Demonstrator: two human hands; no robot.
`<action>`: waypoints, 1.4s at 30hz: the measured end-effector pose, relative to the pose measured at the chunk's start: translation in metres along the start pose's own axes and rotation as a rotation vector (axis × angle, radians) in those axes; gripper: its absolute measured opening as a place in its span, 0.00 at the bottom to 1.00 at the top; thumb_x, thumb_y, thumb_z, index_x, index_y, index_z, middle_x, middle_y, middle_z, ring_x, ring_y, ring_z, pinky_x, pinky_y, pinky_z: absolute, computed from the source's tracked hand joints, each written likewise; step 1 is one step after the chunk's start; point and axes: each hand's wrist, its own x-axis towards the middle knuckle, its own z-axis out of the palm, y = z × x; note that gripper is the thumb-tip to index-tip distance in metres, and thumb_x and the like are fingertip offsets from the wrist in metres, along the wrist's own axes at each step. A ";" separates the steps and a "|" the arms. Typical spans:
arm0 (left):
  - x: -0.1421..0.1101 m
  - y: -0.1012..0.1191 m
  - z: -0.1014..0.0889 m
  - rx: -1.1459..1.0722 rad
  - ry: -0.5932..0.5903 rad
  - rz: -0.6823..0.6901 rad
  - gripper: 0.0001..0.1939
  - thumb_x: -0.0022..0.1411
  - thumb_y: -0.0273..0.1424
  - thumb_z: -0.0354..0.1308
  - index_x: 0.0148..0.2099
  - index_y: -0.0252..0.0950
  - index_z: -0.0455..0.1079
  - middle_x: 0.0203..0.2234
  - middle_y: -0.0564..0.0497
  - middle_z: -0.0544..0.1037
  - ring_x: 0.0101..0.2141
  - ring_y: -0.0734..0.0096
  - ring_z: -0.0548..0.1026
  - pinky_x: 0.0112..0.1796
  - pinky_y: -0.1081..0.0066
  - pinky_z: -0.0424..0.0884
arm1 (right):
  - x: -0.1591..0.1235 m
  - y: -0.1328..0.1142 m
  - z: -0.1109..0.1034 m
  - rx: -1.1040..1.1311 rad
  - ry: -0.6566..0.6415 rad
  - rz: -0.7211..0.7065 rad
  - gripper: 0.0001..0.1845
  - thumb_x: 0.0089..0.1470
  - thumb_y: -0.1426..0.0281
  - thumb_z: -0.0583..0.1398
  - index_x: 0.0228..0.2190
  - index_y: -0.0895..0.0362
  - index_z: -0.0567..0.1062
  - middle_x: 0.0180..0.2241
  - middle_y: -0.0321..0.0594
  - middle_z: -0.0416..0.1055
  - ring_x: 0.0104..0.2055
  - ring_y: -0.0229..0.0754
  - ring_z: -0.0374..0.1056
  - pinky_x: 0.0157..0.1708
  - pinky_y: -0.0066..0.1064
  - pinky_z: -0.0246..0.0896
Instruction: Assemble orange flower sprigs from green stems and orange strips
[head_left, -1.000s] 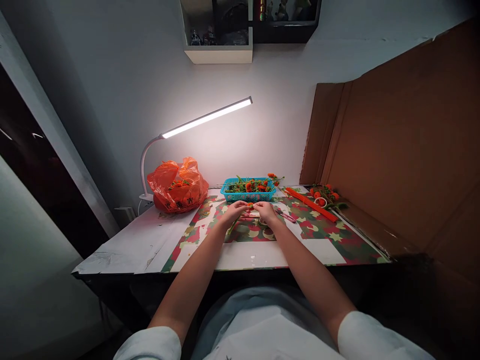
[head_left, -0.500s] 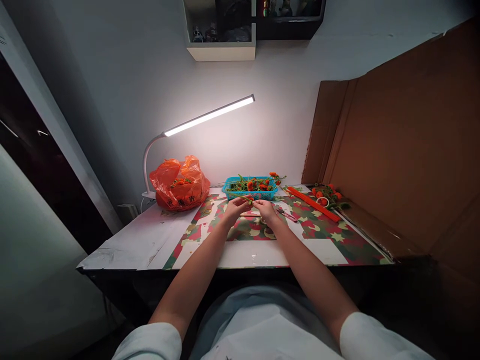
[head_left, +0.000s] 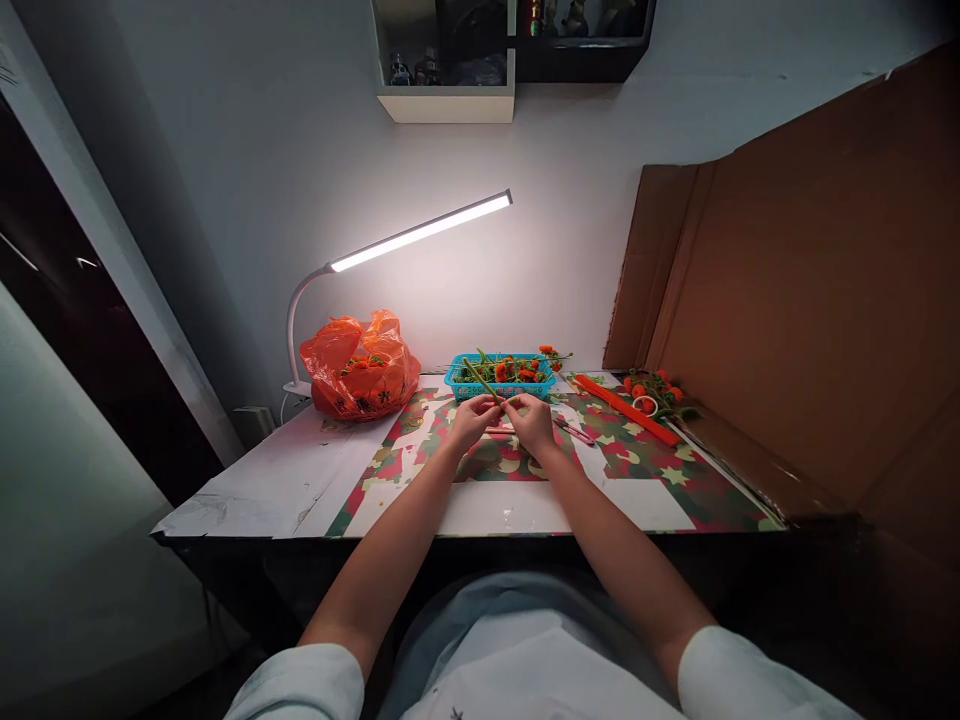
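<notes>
My left hand [head_left: 472, 420] and my right hand [head_left: 531, 422] meet over the middle of the table, fingertips pinched close together. Between them is a green flower stem [head_left: 480, 378], slanting up and to the left; its flower head is hidden by my fingers. Just behind stands a blue basket [head_left: 451, 380] holding orange flowers [head_left: 525, 374] on green stems. Pink-handled scissors [head_left: 577, 432] lie to the right of my right hand. A thin pinkish stick [head_left: 498, 431] lies beneath my hands, partly covered.
An orange plastic bag [head_left: 360, 375] with more orange flowers stands at the left, below a lit lamp [head_left: 424, 230]. At right lie a red-orange strip [head_left: 628, 410], a white ring [head_left: 645, 405] and a bunch of orange flowers [head_left: 661, 388]. Cardboard [head_left: 787, 280] walls the right side.
The stem has swung from lying nearly flat to slanting up and left. The orange flower head has gone out of sight behind my fingers, and my hands have drawn closer together.
</notes>
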 end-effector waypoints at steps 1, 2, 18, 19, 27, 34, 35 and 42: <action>0.000 0.001 0.000 -0.008 0.007 -0.006 0.15 0.49 0.40 0.64 0.38 0.36 0.72 0.24 0.53 0.75 0.28 0.72 0.73 0.32 0.73 0.71 | 0.001 0.002 0.001 0.058 -0.021 0.027 0.11 0.51 0.64 0.56 0.24 0.57 0.74 0.28 0.41 0.74 0.32 0.42 0.68 0.35 0.32 0.60; 0.000 0.001 -0.001 -0.017 0.014 -0.013 0.15 0.49 0.39 0.64 0.38 0.36 0.72 0.24 0.53 0.75 0.27 0.72 0.72 0.32 0.72 0.71 | 0.002 0.003 0.001 0.108 -0.050 0.053 0.12 0.51 0.63 0.57 0.24 0.57 0.75 0.28 0.41 0.74 0.32 0.42 0.68 0.34 0.31 0.60; 0.004 -0.001 -0.008 -0.186 -0.254 -0.123 0.23 0.51 0.48 0.62 0.37 0.33 0.69 0.27 0.52 0.70 0.28 0.74 0.71 0.32 0.69 0.73 | 0.013 0.014 0.002 0.650 -0.114 0.415 0.22 0.30 0.53 0.69 0.23 0.57 0.77 0.27 0.39 0.74 0.34 0.42 0.67 0.37 0.33 0.60; 0.005 -0.001 -0.009 -0.213 -0.224 -0.127 0.22 0.52 0.48 0.62 0.37 0.33 0.69 0.26 0.52 0.70 0.26 0.75 0.70 0.30 0.71 0.72 | 0.013 0.016 0.003 0.650 -0.092 0.397 0.22 0.30 0.52 0.69 0.22 0.57 0.77 0.27 0.39 0.74 0.35 0.43 0.68 0.38 0.34 0.60; 0.007 -0.002 -0.010 -0.229 -0.130 -0.034 0.32 0.44 0.40 0.70 0.51 0.38 0.67 0.31 0.51 0.77 0.26 0.74 0.74 0.34 0.69 0.73 | 0.013 0.023 0.004 0.475 0.089 0.233 0.24 0.34 0.48 0.67 0.21 0.57 0.79 0.26 0.42 0.73 0.32 0.44 0.67 0.32 0.35 0.62; 0.007 -0.005 -0.007 -0.154 0.012 0.041 0.25 0.41 0.46 0.70 0.34 0.32 0.72 0.28 0.49 0.78 0.27 0.71 0.75 0.35 0.66 0.74 | 0.012 0.026 0.006 0.331 0.093 0.125 0.25 0.39 0.46 0.64 0.21 0.57 0.80 0.24 0.40 0.68 0.28 0.40 0.61 0.28 0.33 0.58; 0.007 -0.005 -0.007 -0.151 0.010 0.033 0.24 0.41 0.46 0.70 0.34 0.32 0.72 0.27 0.49 0.78 0.26 0.71 0.75 0.35 0.65 0.74 | 0.012 0.025 0.006 0.321 0.086 0.119 0.25 0.40 0.46 0.64 0.21 0.57 0.80 0.23 0.40 0.67 0.27 0.39 0.60 0.27 0.32 0.57; 0.008 -0.005 -0.009 -0.180 -0.011 0.016 0.22 0.44 0.46 0.68 0.33 0.32 0.74 0.29 0.47 0.78 0.32 0.68 0.76 0.39 0.64 0.73 | 0.008 0.015 0.002 0.364 -0.045 0.070 0.22 0.40 0.49 0.65 0.23 0.57 0.79 0.24 0.39 0.69 0.27 0.38 0.59 0.27 0.31 0.56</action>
